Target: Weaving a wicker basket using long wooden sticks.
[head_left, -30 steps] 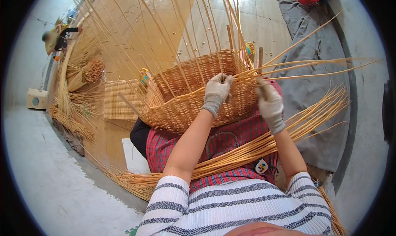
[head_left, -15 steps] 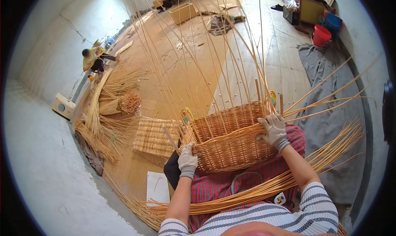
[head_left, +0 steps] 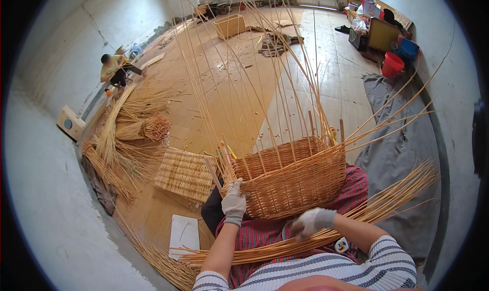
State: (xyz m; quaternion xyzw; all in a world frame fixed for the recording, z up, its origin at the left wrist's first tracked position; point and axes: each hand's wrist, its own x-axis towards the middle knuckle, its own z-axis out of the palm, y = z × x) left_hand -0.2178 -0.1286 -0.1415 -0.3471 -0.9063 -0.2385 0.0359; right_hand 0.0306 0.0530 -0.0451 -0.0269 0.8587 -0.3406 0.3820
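A rectangular wicker basket (head_left: 295, 189), partly woven, sits on my lap with long upright rods rising from its walls. My left hand (head_left: 235, 203), in a whitish work glove, grips the basket's near left corner. My gloved right hand (head_left: 311, 223) is off the basket, just below its front wall and over a bundle of long willow rods (head_left: 387, 199) lying across my lap. Motion smears its fingers, so I cannot make out whether they hold a rod. Beneath the basket and rods lies a red checked cloth (head_left: 356, 181).
A flat woven panel (head_left: 184, 175) and a white sheet (head_left: 184, 235) lie at left, near bundles of rods (head_left: 155, 128). A grey cloth (head_left: 392, 153) spreads at right below a red bucket (head_left: 392, 65). Two people sit farther off, one at the left wall (head_left: 114, 69).
My right hand has let go of the basket's right rim and moved down and left to the rods on my lap. The left hand keeps its hold; the basket tilts slightly.
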